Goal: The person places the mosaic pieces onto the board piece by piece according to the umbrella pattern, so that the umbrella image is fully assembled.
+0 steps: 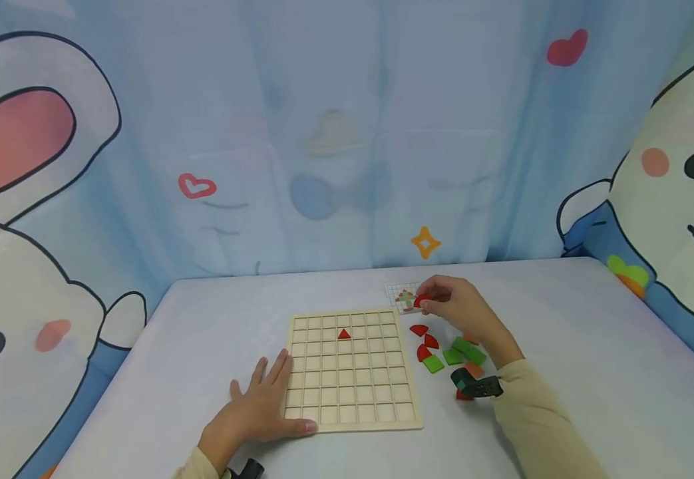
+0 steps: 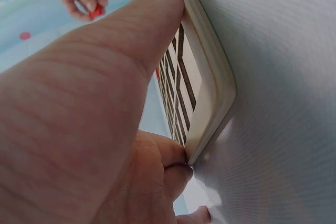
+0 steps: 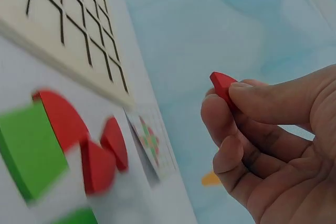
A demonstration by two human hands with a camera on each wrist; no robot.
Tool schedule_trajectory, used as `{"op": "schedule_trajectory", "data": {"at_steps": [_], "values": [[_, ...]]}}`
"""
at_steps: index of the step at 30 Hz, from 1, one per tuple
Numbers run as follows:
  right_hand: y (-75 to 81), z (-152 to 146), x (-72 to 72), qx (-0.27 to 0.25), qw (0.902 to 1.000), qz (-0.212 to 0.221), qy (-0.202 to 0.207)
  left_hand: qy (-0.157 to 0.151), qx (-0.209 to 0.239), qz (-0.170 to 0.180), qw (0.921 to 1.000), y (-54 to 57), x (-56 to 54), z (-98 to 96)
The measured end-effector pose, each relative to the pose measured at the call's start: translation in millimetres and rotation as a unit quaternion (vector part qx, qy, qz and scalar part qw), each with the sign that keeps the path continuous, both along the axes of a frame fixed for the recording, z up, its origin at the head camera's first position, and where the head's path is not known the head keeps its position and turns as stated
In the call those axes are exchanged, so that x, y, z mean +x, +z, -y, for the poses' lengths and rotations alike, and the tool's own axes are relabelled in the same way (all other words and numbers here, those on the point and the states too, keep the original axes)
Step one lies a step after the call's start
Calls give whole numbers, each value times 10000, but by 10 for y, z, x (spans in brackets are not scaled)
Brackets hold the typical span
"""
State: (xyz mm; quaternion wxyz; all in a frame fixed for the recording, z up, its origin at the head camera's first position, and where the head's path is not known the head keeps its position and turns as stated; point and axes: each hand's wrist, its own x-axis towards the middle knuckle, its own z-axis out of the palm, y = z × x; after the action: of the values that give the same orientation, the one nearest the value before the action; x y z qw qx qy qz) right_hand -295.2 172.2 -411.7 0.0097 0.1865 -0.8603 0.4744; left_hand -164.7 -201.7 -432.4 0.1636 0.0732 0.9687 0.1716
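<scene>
"While your left hand (image 1: 261, 407), spread, touches the board (image 1: 347, 380), where is the red piece (image 3: 224, 86)?"
"My right hand (image 1: 459, 307) pinches it near the card (image 1: 396, 295); green blocks (image 1: 453, 357) lie between board and sleeve (image 1: 541, 419)."

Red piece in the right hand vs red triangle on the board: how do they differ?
Support: the held red piece is pinched in the right hand; the red triangle lies on the board.
Visibility: fingers partly cover the held red piece, hiding its full outline; the red triangle shows whole in the head view.
Shared: both are red.
</scene>
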Motion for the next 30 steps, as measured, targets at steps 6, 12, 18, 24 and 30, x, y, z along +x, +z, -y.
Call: {"op": "schedule_trajectory", "data": {"at_steps": [6,12,18,24,30], "values": [[19,339,24,-166,9984,23,531,-1,-50,28,10000,-15,-8,-17],[-26,657,6,-329,9959,173,825,53,-49,52,10000,-28,-16,-14],[-73,926,14,114,9957,-20,923,52,-119,39,9999,-36,-45,-28],[-127,1172,13,337,9918,-80,1228,20,-100,6,9999,-43,-43,-20],[-163,1361,23,494,9884,-199,1419,11,-89,-11,10000,-36,-21,-4]]}}
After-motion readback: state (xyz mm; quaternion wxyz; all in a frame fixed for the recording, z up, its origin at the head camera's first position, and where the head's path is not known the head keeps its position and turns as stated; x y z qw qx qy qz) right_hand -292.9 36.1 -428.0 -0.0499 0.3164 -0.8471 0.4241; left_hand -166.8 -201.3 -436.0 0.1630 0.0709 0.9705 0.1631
